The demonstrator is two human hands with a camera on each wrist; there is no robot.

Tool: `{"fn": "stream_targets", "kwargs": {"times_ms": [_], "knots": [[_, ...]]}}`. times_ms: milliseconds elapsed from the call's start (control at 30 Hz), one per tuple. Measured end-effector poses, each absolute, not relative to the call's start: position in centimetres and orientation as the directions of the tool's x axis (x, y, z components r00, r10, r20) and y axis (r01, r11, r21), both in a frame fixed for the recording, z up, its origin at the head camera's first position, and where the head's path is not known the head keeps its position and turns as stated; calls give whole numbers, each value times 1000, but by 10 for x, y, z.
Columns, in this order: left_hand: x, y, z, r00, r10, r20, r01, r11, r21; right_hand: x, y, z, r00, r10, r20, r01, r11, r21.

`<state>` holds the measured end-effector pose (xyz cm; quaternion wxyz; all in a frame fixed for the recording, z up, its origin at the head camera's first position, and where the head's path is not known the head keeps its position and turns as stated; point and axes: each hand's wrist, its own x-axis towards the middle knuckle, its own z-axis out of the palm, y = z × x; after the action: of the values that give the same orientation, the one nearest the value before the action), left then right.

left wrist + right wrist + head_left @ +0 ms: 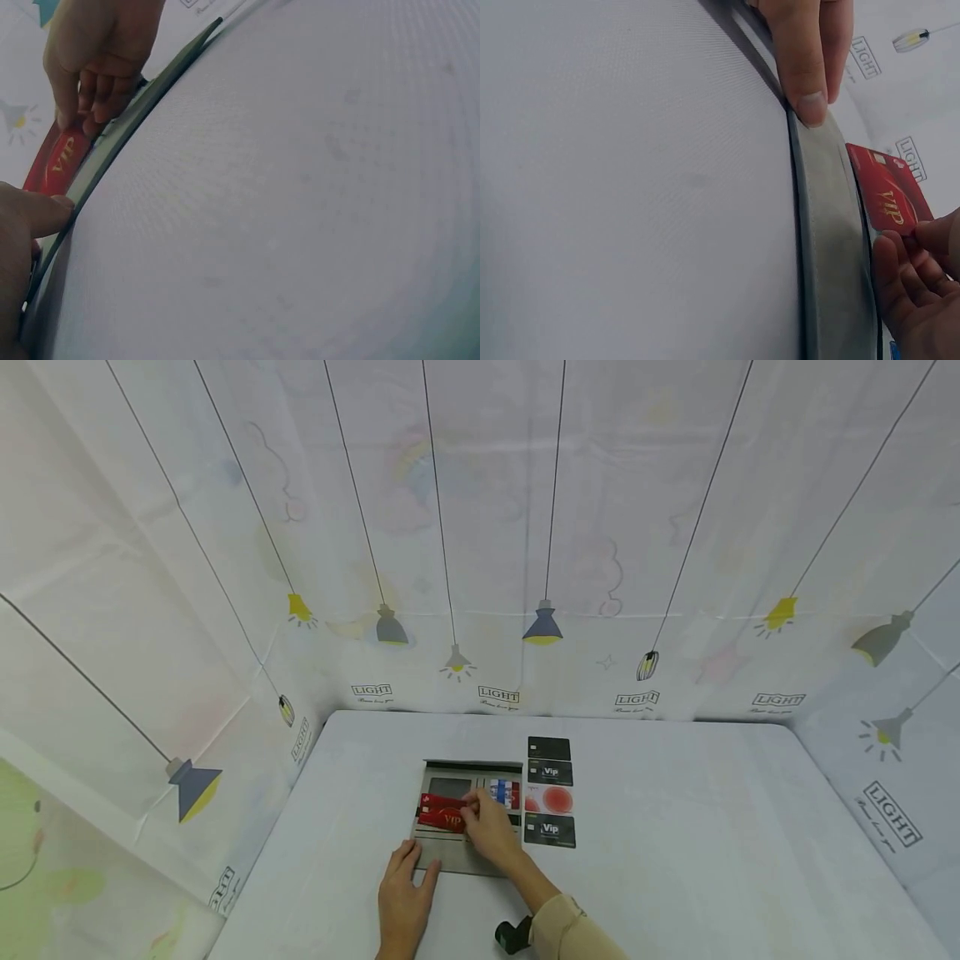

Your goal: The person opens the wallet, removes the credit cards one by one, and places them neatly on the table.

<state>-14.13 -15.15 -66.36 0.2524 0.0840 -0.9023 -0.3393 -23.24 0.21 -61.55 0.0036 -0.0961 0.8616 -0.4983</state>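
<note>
A grey-green card holder (457, 856) lies unfolded on the white table, with slots on both sides. My right hand (491, 831) pinches the right end of a red VIP card (885, 187) between thumb and fingers, over the holder's left slots. Just above it in the head view shows another red card (438, 800). The lower left corner of the holder is under my left hand (405, 893), whose thumb and fingers rest along the edge. Blue-and-red cards (504, 793) sit in the holder's right side. Whether the VIP card's lower edge is inside a slot, I cannot tell.
Right of the holder runs a column of cards: a plain black card (548, 748), black Vip cards (550, 830) and a white card with red circles (550, 799). A small dark object (513, 935) is beside my right sleeve. Lamp-printed cloth (480, 527) stands behind the table.
</note>
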Motion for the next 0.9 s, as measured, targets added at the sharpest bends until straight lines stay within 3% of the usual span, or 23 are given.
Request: {"fn": "stream_targets", "kwargs": {"times_ms": [300,567,900], "knots": [[-142,-151,-664,-853,-321,412,33,755,655,-234,10,-609,-993,-109,54,-96,435,-895],[-141,-150,-661,-870,-325,371,7,743,669,-232,23,-604,-986,-135,-102,76,188,-979],[-140,-150,-657,-873,-324,363,9,735,678,-227,44,-599,-990,-116,-80,57,184,-981]]}}
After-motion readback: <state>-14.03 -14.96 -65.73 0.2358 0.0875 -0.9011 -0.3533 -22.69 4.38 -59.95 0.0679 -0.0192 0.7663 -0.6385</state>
